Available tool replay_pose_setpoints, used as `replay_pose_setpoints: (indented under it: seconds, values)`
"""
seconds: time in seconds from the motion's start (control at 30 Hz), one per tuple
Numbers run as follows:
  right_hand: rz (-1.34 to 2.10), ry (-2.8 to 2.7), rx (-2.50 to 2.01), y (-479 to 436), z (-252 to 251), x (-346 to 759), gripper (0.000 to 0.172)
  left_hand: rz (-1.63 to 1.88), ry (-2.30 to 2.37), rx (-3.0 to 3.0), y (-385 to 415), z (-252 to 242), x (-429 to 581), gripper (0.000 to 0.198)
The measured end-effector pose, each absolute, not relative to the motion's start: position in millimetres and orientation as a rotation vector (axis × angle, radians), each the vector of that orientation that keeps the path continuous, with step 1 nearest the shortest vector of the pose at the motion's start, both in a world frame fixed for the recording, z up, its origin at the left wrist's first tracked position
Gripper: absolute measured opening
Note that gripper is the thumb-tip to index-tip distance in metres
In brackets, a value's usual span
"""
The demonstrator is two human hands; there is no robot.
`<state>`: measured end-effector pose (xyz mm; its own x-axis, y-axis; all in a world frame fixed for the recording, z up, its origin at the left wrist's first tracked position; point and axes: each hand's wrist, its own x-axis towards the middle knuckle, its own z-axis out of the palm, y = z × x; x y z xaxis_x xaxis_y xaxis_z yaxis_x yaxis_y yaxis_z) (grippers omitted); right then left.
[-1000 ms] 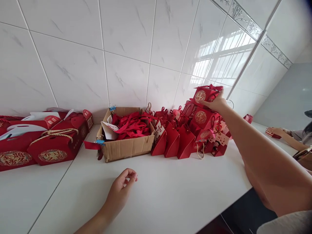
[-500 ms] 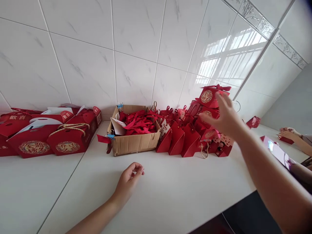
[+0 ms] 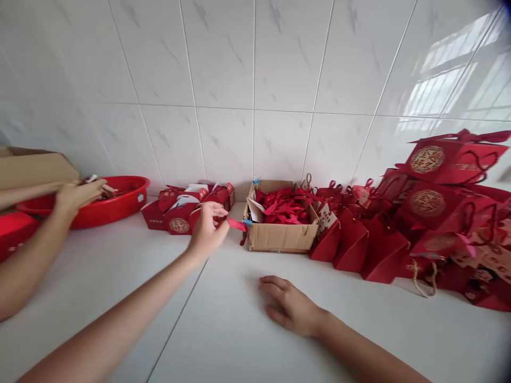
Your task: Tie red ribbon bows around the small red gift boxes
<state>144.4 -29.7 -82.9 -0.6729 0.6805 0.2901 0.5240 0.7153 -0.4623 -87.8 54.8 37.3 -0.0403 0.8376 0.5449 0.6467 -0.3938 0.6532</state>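
My left hand (image 3: 208, 230) is raised in front of a group of red gift boxes (image 3: 179, 225), its fingers loosely bent and parted from the thumb. I see nothing held in it. A red strip (image 3: 238, 225) hangs at a blue clip on the carton, just beside the thumb tip; whether they touch, I cannot tell. My right hand (image 3: 288, 307) is low over the white table in front of the carton, slightly blurred, its fingers curved, apart and without any object. The cardboard carton (image 3: 283, 238) contains a heap of red ribbons (image 3: 284, 206).
Folded red boxes (image 3: 385, 250) stand right of the carton, beside stacked gift boxes with ribbon bows (image 3: 429, 159). At the left, a co-worker's hands (image 3: 80, 194) are over a red basin (image 3: 115, 211). A tiled wall (image 3: 223, 138) runs along the back of the table.
The view has turned left, bringing the basin and co-worker's hands in. My right hand has come down from the stacked boxes to the table; my left hand has lifted toward the left-side boxes.
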Motion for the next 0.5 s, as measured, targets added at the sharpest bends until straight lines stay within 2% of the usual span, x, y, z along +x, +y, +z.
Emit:
replay_pose_setpoints:
  seconds: [0.17,0.23,0.33,0.5]
  values:
    - [0.603,-2.41,-0.969,-34,-75,151,0.035,1.098,2.074,1.954,121,65,-139,0.03]
    - [0.618,-2.394,-0.966,-35,-74,151,0.036,0.947,2.178,1.93,138,60,-136,0.043]
    - [0.645,-2.373,-0.959,-33,-75,150,0.037,0.813,2.275,1.908,143,45,-121,0.06]
    - [0.696,-2.353,-0.94,-31,-75,153,0.039,0.716,2.227,1.965,127,40,-115,0.065]
